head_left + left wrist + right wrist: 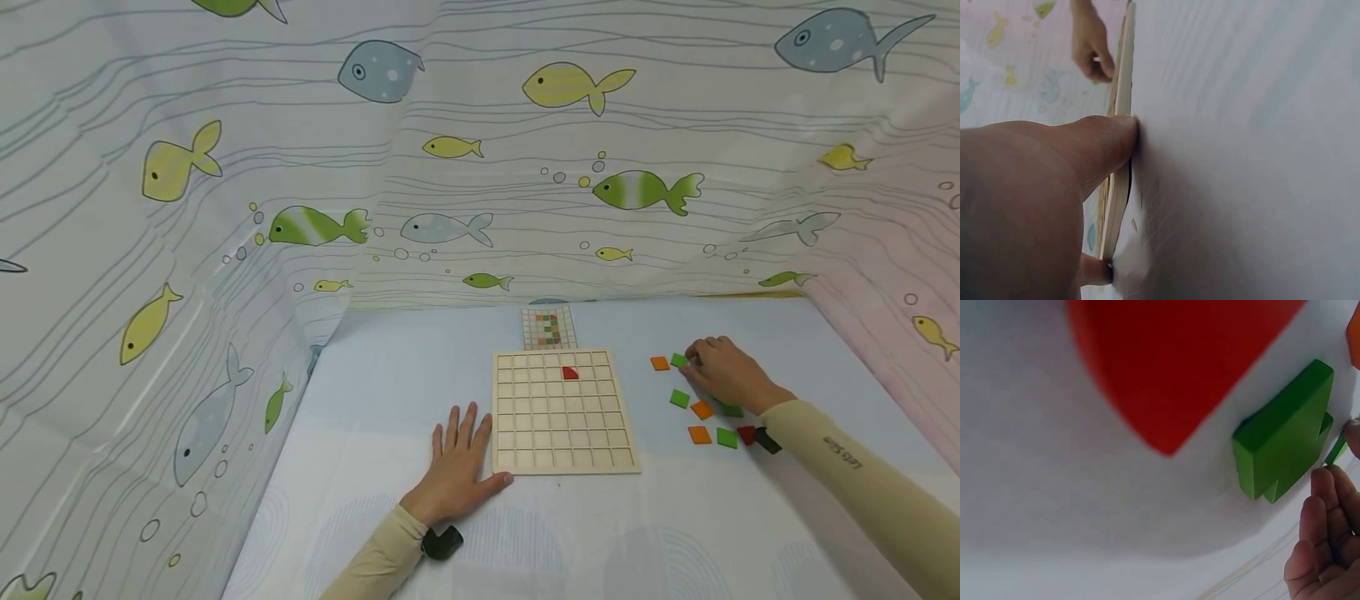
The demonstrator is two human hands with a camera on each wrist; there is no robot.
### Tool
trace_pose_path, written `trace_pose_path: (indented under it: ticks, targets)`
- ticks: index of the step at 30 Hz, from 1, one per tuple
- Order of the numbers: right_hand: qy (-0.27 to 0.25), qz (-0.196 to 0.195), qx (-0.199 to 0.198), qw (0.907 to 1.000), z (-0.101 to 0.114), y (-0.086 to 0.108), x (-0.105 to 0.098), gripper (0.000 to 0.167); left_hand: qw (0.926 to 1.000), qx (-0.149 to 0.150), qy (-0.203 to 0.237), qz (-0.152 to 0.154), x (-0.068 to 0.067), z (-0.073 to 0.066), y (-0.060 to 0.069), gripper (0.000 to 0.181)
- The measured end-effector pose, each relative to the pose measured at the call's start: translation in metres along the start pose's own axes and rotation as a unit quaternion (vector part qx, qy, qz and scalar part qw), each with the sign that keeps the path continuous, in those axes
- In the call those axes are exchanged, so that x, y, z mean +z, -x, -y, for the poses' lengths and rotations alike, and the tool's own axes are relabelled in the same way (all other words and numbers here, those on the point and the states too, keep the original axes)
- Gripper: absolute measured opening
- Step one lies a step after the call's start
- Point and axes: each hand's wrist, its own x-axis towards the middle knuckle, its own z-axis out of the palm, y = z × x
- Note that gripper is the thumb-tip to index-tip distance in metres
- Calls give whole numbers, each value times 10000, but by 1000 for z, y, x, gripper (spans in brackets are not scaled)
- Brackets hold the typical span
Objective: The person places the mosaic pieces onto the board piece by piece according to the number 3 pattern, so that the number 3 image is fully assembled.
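Note:
A pale wooden grid board lies on the table, with one red quarter-round tile in an upper cell. My left hand rests flat at the board's lower left corner, fingers spread along the left side. In the left wrist view, the thumb touches the board's edge. To the right of the board, my right hand pinches a green square tile between thumb and fingertips. The right wrist view shows that tile partly hidden by the fingers.
Around the right hand lie loose tiles: orange squares, green squares and a red piece beside the wrist. A small printed pattern card sits behind the board. Fish-printed sheeting walls the table's back and sides.

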Motion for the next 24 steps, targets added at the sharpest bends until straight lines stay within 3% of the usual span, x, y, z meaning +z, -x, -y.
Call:
trace_pose_path:
  ticks: [16, 24]
  targets:
    - [-30, 81, 122, 9999, 0, -1, 1, 32, 9999, 17, 64, -135, 9, 7, -1, 99]
    - [-31, 20, 141, 9999, 0, 1, 5, 30, 9999, 60, 68, -71, 5, 4, 0, 98]
